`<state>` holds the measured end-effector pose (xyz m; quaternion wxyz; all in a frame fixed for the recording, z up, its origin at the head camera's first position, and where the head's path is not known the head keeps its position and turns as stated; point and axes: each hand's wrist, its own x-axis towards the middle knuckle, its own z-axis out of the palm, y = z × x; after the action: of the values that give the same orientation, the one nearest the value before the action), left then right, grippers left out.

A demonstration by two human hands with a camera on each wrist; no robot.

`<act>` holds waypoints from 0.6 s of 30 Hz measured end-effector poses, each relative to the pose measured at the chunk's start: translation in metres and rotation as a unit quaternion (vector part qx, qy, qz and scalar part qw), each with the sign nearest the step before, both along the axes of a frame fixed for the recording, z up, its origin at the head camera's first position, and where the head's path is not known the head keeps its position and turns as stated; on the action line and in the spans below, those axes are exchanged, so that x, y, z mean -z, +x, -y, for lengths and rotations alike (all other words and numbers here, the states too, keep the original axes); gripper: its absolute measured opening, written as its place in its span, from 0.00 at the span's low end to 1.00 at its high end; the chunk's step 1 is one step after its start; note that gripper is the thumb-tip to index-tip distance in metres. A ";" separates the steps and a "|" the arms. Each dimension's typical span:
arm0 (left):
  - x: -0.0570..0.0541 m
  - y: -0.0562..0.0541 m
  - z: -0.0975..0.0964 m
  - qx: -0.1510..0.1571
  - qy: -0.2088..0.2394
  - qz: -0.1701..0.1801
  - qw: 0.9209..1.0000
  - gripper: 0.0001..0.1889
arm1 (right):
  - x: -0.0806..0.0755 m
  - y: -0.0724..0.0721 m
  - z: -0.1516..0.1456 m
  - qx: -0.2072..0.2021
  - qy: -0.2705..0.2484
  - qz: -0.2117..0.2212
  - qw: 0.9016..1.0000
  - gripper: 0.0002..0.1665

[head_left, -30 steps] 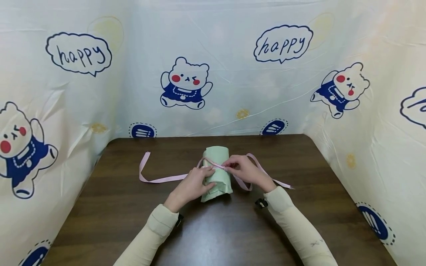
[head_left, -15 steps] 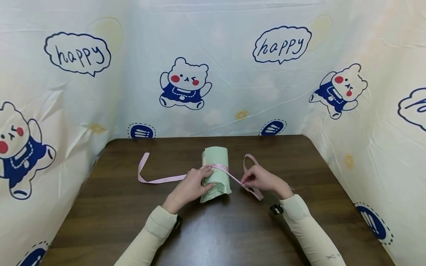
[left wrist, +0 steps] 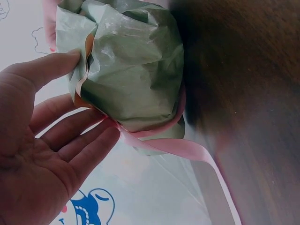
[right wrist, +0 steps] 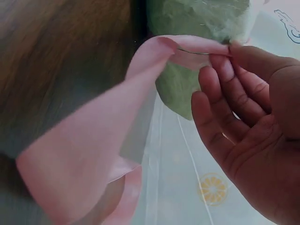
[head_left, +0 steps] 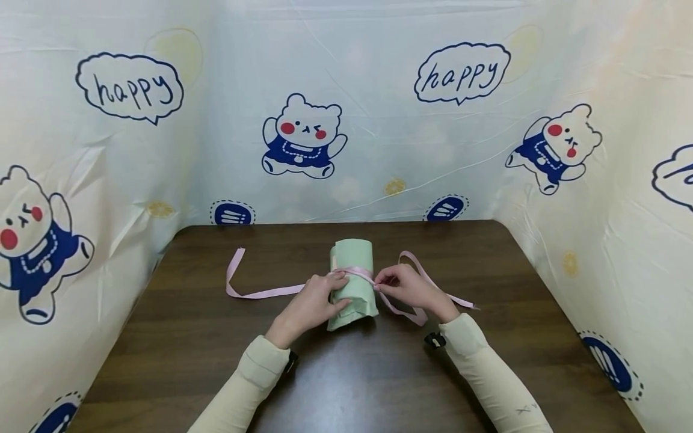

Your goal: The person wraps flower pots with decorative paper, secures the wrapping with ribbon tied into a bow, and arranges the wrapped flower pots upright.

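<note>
A pale green paper-wrapped bundle (head_left: 360,304) lies on the table, its near end folded and crinkled in the left wrist view. Round its middle passes a pink ribbon (head_left: 271,293), with tails running out to both sides. My left hand (head_left: 308,304) rests on the bundle's left side, its nearly straight fingers (left wrist: 96,150) pressing by the ribbon and its thumb touching the paper edge. Just right of the bundle, my right hand (head_left: 411,287) pinches the ribbon between thumb and forefinger. A twisted loop of ribbon (right wrist: 93,122) hangs from that pinch in the right wrist view.
The brown wooden table (head_left: 216,361) extends on all sides of the bundle. A printed curtain (head_left: 379,150) with bears surrounds its back and sides. The right ribbon tail (head_left: 460,300) trails across the tabletop beyond my right hand.
My right hand drew the ribbon out to the right, then came back beside the bundle. The loose band now lies flatter across the bundle. My left hand has stayed in place.
</note>
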<state>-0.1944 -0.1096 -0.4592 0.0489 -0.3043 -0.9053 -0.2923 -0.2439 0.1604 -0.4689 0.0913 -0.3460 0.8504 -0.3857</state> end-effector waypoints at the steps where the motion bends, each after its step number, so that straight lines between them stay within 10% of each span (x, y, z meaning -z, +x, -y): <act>1: 0.000 0.000 0.000 0.000 0.000 0.001 1.000 0.26 | -0.001 0.001 0.000 0.001 -0.003 0.001 1.000 0.04; 18: -0.002 0.000 0.000 0.004 0.002 0.007 1.000 0.26 | 0.001 -0.014 0.006 0.006 -0.049 0.043 0.998 0.16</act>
<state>-0.1941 -0.1092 -0.4575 0.0425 -0.3058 -0.9038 -0.2964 -0.2580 0.1547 -0.4701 0.1081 -0.3280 0.8277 -0.4424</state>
